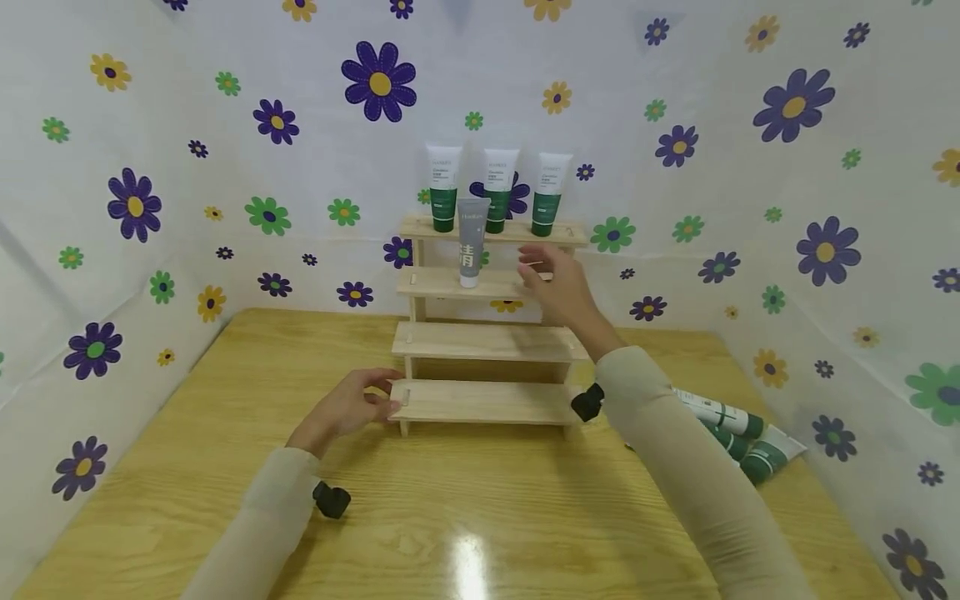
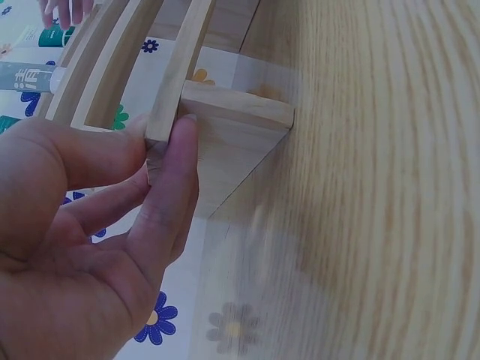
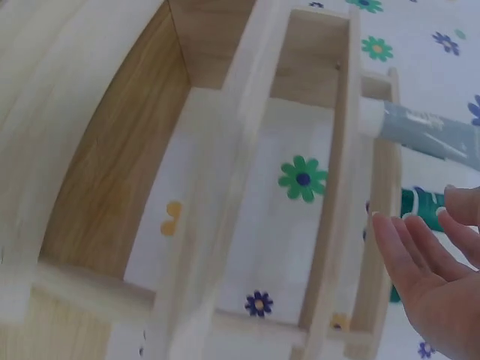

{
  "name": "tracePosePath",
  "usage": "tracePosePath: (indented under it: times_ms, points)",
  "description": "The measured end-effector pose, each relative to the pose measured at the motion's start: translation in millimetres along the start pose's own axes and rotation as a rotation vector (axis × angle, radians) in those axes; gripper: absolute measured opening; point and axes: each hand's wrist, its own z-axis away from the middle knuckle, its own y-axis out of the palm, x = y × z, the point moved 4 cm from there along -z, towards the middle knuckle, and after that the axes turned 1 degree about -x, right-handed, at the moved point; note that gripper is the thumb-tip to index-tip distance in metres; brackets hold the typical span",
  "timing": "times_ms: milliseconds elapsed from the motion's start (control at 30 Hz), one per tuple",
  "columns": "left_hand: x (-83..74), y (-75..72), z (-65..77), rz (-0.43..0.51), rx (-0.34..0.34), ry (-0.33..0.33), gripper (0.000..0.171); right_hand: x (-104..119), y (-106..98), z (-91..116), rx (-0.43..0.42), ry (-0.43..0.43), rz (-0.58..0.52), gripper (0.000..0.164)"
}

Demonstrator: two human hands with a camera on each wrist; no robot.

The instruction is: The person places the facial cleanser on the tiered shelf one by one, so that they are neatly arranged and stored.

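Note:
A light wooden stepped rack (image 1: 487, 402) stands on the table. My left hand (image 1: 352, 404) pinches the left end of its lowest shelf, thumb on top and fingers beneath, as the left wrist view shows. My right hand (image 1: 558, 287) is at the right end of the second shelf from the top, its fingers loosely bent around nothing. A grey tube (image 1: 472, 242) stands cap down on that shelf, left of the right hand. Behind it, three white and green tubes (image 1: 444, 187) stand in a row on the top shelf.
Several white and green tubes (image 1: 765, 454) lie in a pile on the table to the right, partly hidden by my right sleeve (image 1: 675, 450). White cloth with printed flowers (image 1: 480, 50) hangs around the wooden table (image 1: 420, 525) at the back and sides.

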Motion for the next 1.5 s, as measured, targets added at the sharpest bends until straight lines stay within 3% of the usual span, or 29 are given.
tracePosePath:
  times_ms: [233,500,700,1000,1133,1500]
  points:
    - [-0.9,0.1,3.3,-0.013,0.003,-0.001,0.053,-5.4,-44.0,27.2,0.062,0.005,0.098,0.033]
    - [-2.4,-0.2,3.6,-0.015,0.003,0.032,0.053,-15.7,-74.8,63.5,0.175,0.001,0.275,0.032]
    - [-1.8,-1.1,2.8,-0.016,0.005,0.047,0.052,-29.0,-88.9,85.5,0.257,-0.004,0.342,0.028]
    - [-0.5,0.1,2.8,0.001,0.006,0.036,0.053,-54.0,-110.9,115.6,0.352,0.075,0.387,0.027]
    - [-0.4,-0.3,3.5,0.000,0.001,0.030,0.052,-61.5,-118.5,126.3,0.383,0.052,0.400,0.024]
    - [-0.4,-0.9,4.2,-0.004,-0.005,0.037,0.052,-86.5,-123.1,149.4,0.531,0.096,0.424,0.022]
